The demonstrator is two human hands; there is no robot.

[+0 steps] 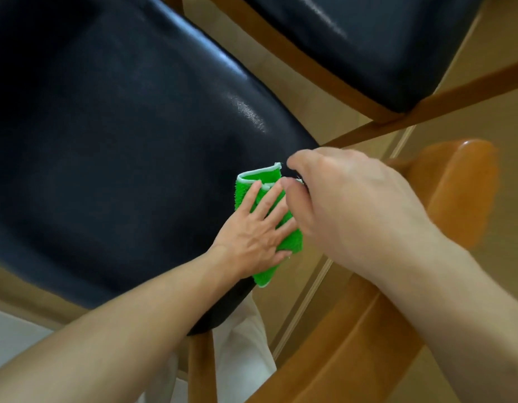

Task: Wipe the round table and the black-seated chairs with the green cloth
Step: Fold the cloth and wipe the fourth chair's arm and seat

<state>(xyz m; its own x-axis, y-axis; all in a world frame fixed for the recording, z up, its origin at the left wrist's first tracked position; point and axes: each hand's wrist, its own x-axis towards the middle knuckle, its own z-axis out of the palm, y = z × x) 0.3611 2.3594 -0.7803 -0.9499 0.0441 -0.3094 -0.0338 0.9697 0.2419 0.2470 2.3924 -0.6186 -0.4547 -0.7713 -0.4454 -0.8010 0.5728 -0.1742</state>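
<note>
Two hands work at the near chair: the left hand [256, 232] lies flat, fingers spread, pressing the folded green cloth [265, 225] onto the black seat [112, 135] by its edge, likely for wiping pressure; the right hand [348, 205], loosely curled and holding nothing, hovers above it. A second chair [365, 48] stands beyond.

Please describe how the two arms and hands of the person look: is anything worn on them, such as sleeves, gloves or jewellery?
Both forearms are bare as far as the picture reaches; no sleeve shows. The left hand and the right hand wear no gloves. No ring, watch or bracelet is visible on the sides that face the camera. No marking or tattoo can be seen.
</note>
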